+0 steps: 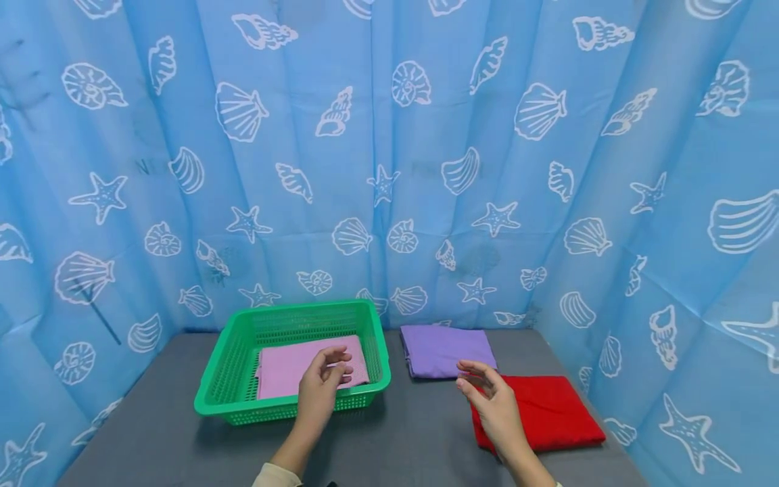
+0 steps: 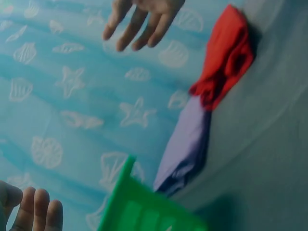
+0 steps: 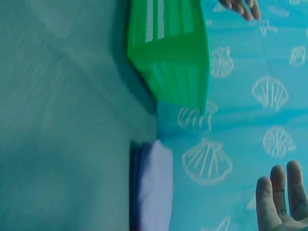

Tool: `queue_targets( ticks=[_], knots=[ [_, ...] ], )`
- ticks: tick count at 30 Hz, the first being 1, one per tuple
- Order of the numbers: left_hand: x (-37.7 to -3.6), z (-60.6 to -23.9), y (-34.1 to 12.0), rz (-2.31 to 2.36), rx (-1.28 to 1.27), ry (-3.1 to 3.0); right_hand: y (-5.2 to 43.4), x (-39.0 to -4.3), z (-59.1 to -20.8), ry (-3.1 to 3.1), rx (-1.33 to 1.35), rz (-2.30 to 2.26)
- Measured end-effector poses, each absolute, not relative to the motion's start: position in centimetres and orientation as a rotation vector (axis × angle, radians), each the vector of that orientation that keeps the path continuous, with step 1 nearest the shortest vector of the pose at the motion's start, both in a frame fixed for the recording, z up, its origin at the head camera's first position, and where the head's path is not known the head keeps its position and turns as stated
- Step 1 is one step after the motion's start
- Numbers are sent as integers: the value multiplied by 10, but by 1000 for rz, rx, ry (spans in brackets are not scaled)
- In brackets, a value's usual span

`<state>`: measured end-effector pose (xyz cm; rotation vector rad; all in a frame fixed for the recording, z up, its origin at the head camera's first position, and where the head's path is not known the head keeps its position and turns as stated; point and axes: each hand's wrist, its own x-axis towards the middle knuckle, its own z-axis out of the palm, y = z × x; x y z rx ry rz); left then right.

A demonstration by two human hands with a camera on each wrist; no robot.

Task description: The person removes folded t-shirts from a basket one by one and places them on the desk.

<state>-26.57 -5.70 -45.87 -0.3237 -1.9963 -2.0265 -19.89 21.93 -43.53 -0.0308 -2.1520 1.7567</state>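
Observation:
In the head view my left hand (image 1: 322,385) hovers over the front right of a green plastic basket (image 1: 209,385), its fingers loosely bent around nothing. Inside the basket lies a folded pink cloth (image 1: 282,368), partly hidden by that hand. My right hand (image 1: 496,406) is raised above the left end of a folded red cloth (image 1: 554,412), fingers relaxed and holding nothing. Behind it, a folded purple cloth (image 1: 447,348) lies between the basket and the red cloth. The left wrist view shows the purple cloth (image 2: 185,144) and red cloth (image 2: 228,53) lying end to end.
A grey-covered table (image 1: 414,439) carries the basket and cloths. Around its back and sides hangs a blue curtain (image 1: 377,223) printed with white shells and starfish. The basket's slotted wall (image 3: 173,77) rises beside the purple cloth in the right wrist view.

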Motion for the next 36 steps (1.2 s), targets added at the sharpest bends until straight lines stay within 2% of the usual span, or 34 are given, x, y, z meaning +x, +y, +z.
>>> queue_targets(
  ticks=[15, 23, 36],
  knots=[
    [-298, -456, -120, -1580, -177, -2300, 151, -240, -433, -2295, 356, 1836],
    [-304, -457, -134, -1596, -182, -2385, 126, -264, -442, -2401, 578, 1800],
    [-313, -453, -153, -1488, -147, -2586, 92, -294, -435, -2575, 540, 1692]
  ],
)
